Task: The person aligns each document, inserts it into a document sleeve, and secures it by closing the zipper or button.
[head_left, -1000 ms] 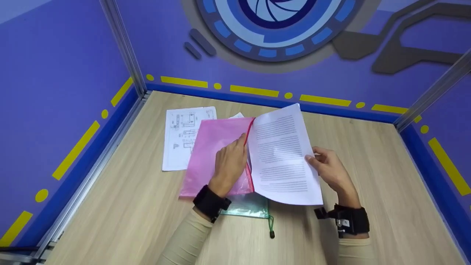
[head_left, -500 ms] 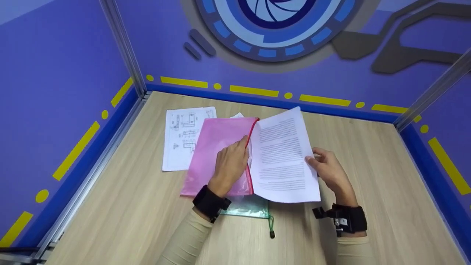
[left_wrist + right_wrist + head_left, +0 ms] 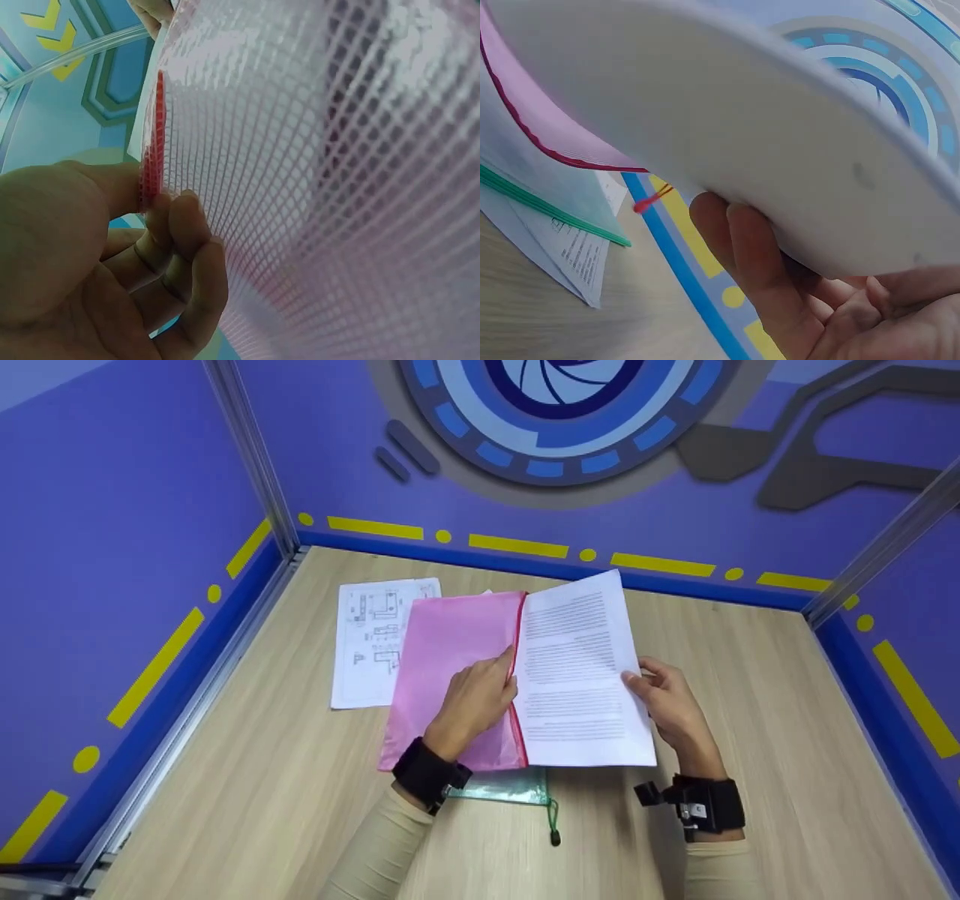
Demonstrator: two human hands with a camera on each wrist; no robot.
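Two pinches filled my feed between the table's [image 3: 780,720] side edges: left hand [image 3: 474,699] on the red zip edge [image 3: 155,142] of a pink mesh pouch [image 3: 457,634], right hand [image 3: 671,701] on printed paper [image 3: 574,675]. Both seemed light and limp; crease-prone paper wanted holding by its outer edge.

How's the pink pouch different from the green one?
The pink pouch has a red edge strip; the green pouch has a green edge strip. The left hand pinches the pink pouch by its edge, while the green pouch lies below it, ungripped. In the head view, most of the pink pouch shows, but only a small part of the green pouch does. Both have a coloured edge.
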